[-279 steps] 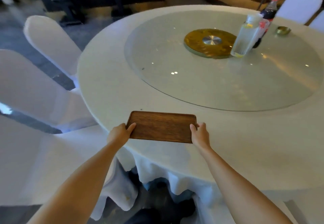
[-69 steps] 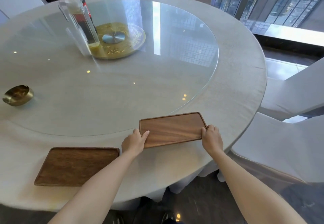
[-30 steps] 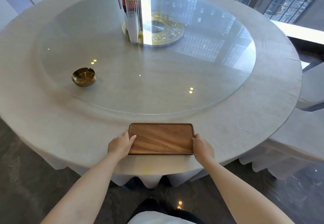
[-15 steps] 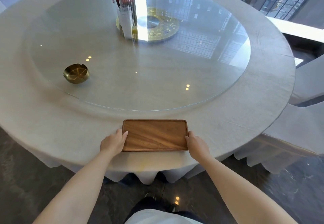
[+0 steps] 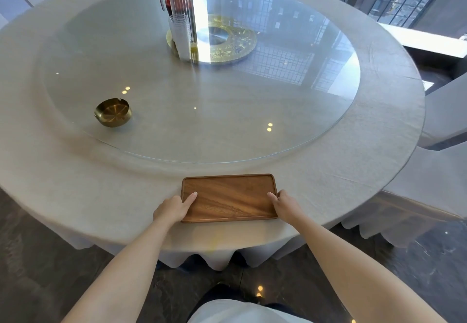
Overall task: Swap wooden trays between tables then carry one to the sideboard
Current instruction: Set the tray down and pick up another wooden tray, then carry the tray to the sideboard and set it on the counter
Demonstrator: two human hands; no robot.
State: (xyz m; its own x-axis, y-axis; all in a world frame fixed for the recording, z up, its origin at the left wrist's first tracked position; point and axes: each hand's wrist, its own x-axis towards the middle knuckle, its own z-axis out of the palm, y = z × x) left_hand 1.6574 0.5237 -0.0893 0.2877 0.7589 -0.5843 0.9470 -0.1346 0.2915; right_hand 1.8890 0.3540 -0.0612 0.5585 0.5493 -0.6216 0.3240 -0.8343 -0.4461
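Note:
A rectangular wooden tray (image 5: 230, 197) lies near the front edge of the round table (image 5: 75, 191) with its pale cloth. My left hand (image 5: 173, 209) grips the tray's left short end, thumb on top of the rim. My right hand (image 5: 284, 205) holds the right short end the same way. The tray looks level and low over the cloth; whether it rests on it I cannot tell. Only this one tray is in view.
A glass turntable (image 5: 290, 130) covers the table's middle, with a gold hub (image 5: 227, 39), a clear pitcher (image 5: 182, 17) with a dark bottle behind it, and a brass ashtray (image 5: 113, 112). White-covered chairs (image 5: 429, 178) stand at the right. Windows line the far right.
With both hands on the tray I have moved along this table; the second tray seen 2.3 s ago has left the view. Over the last second the tray stays near the front edge.

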